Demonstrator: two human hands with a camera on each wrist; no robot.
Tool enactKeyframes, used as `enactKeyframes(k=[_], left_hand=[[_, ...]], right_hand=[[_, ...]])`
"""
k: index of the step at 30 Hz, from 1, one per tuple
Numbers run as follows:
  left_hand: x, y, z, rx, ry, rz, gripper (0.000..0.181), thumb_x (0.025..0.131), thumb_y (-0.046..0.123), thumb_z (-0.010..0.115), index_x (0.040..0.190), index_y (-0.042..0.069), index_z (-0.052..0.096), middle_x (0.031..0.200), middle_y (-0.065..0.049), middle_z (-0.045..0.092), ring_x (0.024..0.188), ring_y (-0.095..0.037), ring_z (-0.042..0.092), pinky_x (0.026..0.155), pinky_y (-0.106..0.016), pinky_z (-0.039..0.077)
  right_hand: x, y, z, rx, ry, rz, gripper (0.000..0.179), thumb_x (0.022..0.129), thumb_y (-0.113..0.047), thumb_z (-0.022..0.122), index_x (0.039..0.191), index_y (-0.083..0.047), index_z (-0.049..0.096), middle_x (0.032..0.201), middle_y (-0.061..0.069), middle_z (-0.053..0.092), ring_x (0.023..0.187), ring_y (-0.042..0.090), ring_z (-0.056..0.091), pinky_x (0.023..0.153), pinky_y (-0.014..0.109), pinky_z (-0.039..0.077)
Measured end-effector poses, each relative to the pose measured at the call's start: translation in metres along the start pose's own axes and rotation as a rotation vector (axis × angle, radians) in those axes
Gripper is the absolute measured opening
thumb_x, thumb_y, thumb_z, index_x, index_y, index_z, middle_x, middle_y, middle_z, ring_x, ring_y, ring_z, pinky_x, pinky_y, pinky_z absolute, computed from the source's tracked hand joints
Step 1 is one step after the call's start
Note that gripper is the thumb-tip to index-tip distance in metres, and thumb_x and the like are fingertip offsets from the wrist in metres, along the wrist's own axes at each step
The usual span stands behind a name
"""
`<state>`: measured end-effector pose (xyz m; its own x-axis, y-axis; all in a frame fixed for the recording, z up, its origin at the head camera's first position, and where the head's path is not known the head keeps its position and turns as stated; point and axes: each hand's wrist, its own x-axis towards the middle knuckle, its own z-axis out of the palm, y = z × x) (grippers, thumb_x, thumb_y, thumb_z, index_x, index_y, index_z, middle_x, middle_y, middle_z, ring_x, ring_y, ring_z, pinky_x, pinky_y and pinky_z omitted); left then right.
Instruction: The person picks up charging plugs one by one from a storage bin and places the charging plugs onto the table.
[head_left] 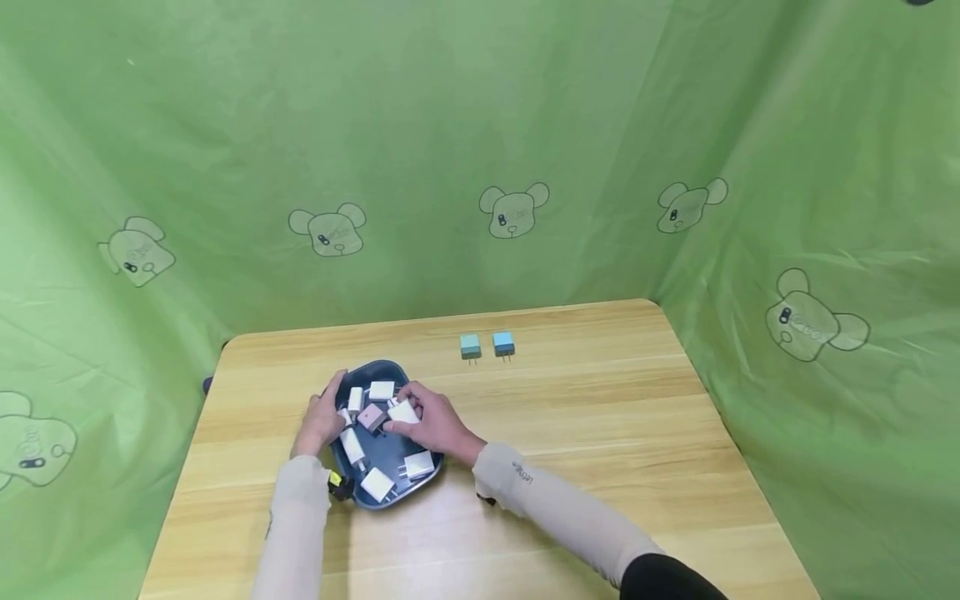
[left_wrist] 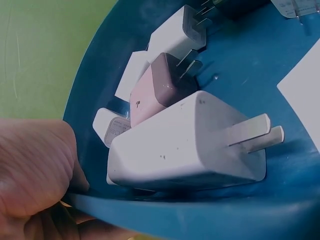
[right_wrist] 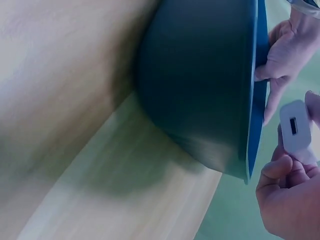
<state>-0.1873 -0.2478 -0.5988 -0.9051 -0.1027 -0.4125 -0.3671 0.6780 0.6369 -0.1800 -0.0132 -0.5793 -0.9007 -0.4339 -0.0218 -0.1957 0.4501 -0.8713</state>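
Observation:
A dark blue basin (head_left: 393, 450) holds several white plug-in chargers and one pinkish charger (head_left: 371, 417). My left hand (head_left: 320, 418) grips the basin's left rim, thumb on the inside and fingers beneath, as the left wrist view shows. Between thumb and fingers, my right hand (head_left: 442, 427) pinches a white USB charger (right_wrist: 295, 127) over the basin's right part; its USB port shows in the right wrist view. Close to the left hand, a large white charger (left_wrist: 165, 145) lies in the basin with its prongs pointing right, next to the pink one.
Behind the basin and to its right, a green charger (head_left: 470, 346) and a blue charger (head_left: 503, 342) lie side by side on the wooden table (head_left: 600, 417), prongs toward me. A green curtain (head_left: 420, 167) with bear-like drawings surrounds the table's back and sides.

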Motion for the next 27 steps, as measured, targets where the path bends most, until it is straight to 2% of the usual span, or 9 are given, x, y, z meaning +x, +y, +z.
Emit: enactKeyframes(k=[3, 6, 10, 13, 17, 19, 21, 27], left_hand=[[-0.001, 0.0, 0.0, -0.007, -0.001, -0.005, 0.088, 0.093, -0.005, 0.048, 0.163, 0.034, 0.01, 0.153, -0.038, 0.025, 0.125, -0.055, 0.048, 0.105, -0.072, 0.042], [-0.002, 0.001, 0.0, -0.001, 0.002, -0.003, 0.088, 0.093, -0.004, 0.048, 0.163, 0.034, 0.01, 0.153, -0.038, 0.026, 0.125, -0.054, 0.049, 0.105, -0.072, 0.042], [-0.004, 0.002, 0.0, 0.01, 0.004, 0.002, 0.088, 0.093, -0.005, 0.048, 0.163, 0.033, 0.01, 0.151, -0.038, 0.027, 0.122, -0.054, 0.051, 0.104, -0.071, 0.043], [-0.004, 0.003, 0.0, 0.009, 0.005, 0.007, 0.088, 0.093, -0.005, 0.048, 0.163, 0.032, 0.01, 0.15, -0.039, 0.027, 0.121, -0.054, 0.051, 0.104, -0.071, 0.043], [-0.003, 0.001, 0.0, 0.01, 0.007, 0.012, 0.089, 0.092, -0.006, 0.048, 0.163, 0.031, 0.011, 0.15, -0.039, 0.027, 0.121, -0.054, 0.051, 0.104, -0.071, 0.044], [-0.003, 0.001, 0.001, 0.011, 0.008, 0.012, 0.089, 0.092, -0.006, 0.048, 0.163, 0.031, 0.011, 0.15, -0.039, 0.028, 0.121, -0.054, 0.051, 0.103, -0.071, 0.044], [-0.003, 0.001, 0.001, 0.011, 0.007, 0.01, 0.088, 0.092, -0.006, 0.048, 0.164, 0.031, 0.01, 0.15, -0.039, 0.028, 0.121, -0.054, 0.051, 0.103, -0.071, 0.044], [-0.003, 0.001, 0.001, 0.012, 0.01, 0.006, 0.088, 0.093, -0.005, 0.048, 0.163, 0.031, 0.01, 0.152, -0.039, 0.026, 0.123, -0.054, 0.05, 0.104, -0.071, 0.043]], right_hand=[[0.0, 0.002, -0.003, -0.006, 0.024, -0.002, 0.04, 0.081, -0.034, 0.085, 0.103, -0.016, 0.057, 0.071, -0.006, 0.044, 0.061, 0.005, 0.041, 0.052, 0.018, 0.038], [0.001, 0.003, -0.006, -0.001, 0.039, 0.003, 0.041, 0.079, -0.034, 0.086, 0.098, -0.016, 0.055, 0.068, -0.007, 0.041, 0.059, 0.004, 0.04, 0.051, 0.018, 0.036], [0.002, 0.004, -0.008, -0.001, 0.041, 0.019, 0.042, 0.078, -0.034, 0.087, 0.097, -0.015, 0.054, 0.069, -0.007, 0.044, 0.06, 0.004, 0.042, 0.052, 0.018, 0.038], [0.003, 0.005, -0.011, -0.01, 0.032, 0.024, 0.041, 0.079, -0.034, 0.086, 0.102, -0.016, 0.057, 0.071, -0.006, 0.051, 0.061, 0.005, 0.046, 0.056, 0.019, 0.041], [0.003, 0.007, -0.013, -0.01, 0.013, 0.002, 0.04, 0.084, -0.034, 0.082, 0.114, -0.013, 0.065, 0.086, 0.0, 0.068, 0.069, 0.006, 0.055, 0.063, 0.021, 0.05], [0.003, 0.007, -0.013, -0.01, 0.008, -0.012, 0.039, 0.086, -0.034, 0.08, 0.116, -0.011, 0.068, 0.095, 0.004, 0.071, 0.075, 0.007, 0.058, 0.067, 0.022, 0.052], [0.002, 0.008, -0.014, -0.013, 0.005, -0.024, 0.039, 0.087, -0.033, 0.079, 0.116, -0.009, 0.07, 0.098, 0.004, 0.072, 0.078, 0.007, 0.058, 0.069, 0.021, 0.052], [0.003, 0.008, -0.017, 0.001, 0.012, -0.027, 0.036, 0.085, -0.031, 0.081, 0.108, -0.006, 0.068, 0.085, 0.001, 0.063, 0.076, 0.008, 0.052, 0.068, 0.021, 0.047]])
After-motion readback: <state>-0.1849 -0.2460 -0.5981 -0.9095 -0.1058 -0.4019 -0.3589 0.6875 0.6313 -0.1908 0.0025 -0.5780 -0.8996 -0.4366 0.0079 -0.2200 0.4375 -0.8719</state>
